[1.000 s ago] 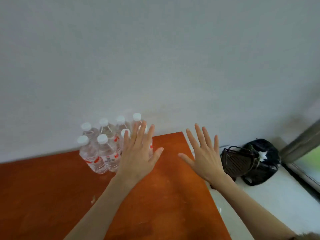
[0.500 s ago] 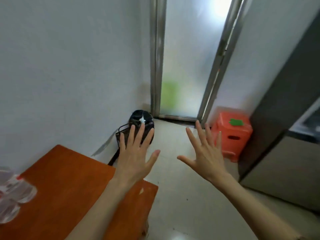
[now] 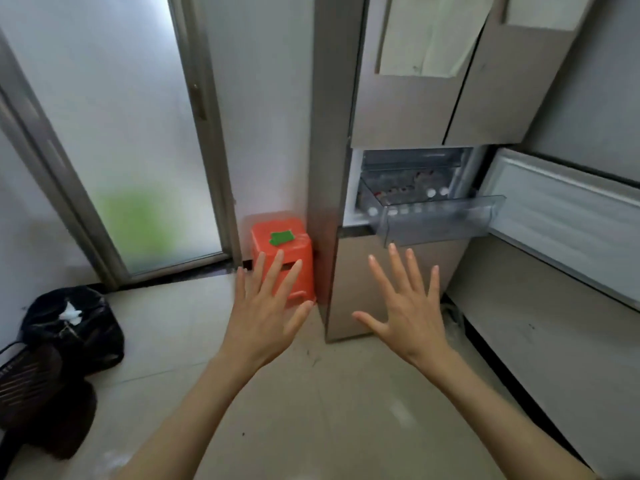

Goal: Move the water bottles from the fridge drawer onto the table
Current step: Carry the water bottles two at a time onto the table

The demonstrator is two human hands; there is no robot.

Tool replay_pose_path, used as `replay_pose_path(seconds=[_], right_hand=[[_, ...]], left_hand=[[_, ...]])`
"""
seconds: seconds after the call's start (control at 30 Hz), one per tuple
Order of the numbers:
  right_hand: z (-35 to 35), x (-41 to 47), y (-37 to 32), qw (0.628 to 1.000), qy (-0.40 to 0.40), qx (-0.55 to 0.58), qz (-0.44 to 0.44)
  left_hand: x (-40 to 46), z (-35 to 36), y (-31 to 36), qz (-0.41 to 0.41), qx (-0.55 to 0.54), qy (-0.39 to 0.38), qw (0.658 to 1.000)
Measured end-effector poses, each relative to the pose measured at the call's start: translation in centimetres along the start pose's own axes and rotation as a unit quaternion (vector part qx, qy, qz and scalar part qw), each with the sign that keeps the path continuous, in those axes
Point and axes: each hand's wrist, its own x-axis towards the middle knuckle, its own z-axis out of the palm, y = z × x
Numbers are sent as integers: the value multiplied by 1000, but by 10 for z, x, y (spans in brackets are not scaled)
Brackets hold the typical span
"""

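The fridge point(image 3: 398, 109) stands ahead at the right with a clear plastic drawer point(image 3: 440, 220) pulled out at mid height. Several water bottles point(image 3: 408, 199) with white caps lie inside the drawer. My left hand point(image 3: 266, 310) and my right hand point(image 3: 405, 306) are held out in front of me, palms down, fingers spread, both empty. Both hands are below the drawer and apart from it. The table is out of view.
The open fridge door point(image 3: 568, 216) juts out at the right. An orange plastic stool point(image 3: 284, 251) stands by the fridge's left side. A frosted glass door point(image 3: 138, 133) is at the left. A black bag point(image 3: 76, 327) and a dark basket point(image 3: 24, 379) lie on the tiled floor.
My view has swung right from the table with its bottles, past the glass door, to the fridge. Both hands stay spread and empty in front of me.
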Motion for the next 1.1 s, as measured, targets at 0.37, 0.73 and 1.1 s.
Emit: replay_pose_path(seconds=[0.37,0.73,1.1], right_hand=[[31,102,208,998,-37,-36,25],[113,251,336,997,-39,-36,62],[177,379,453,994,-67,0,89]], left_hand=[[189,88,135,32,-10,-5,999],[386,178,171,62,2,-33,998],[556,277,218,89,-19,-101,991]])
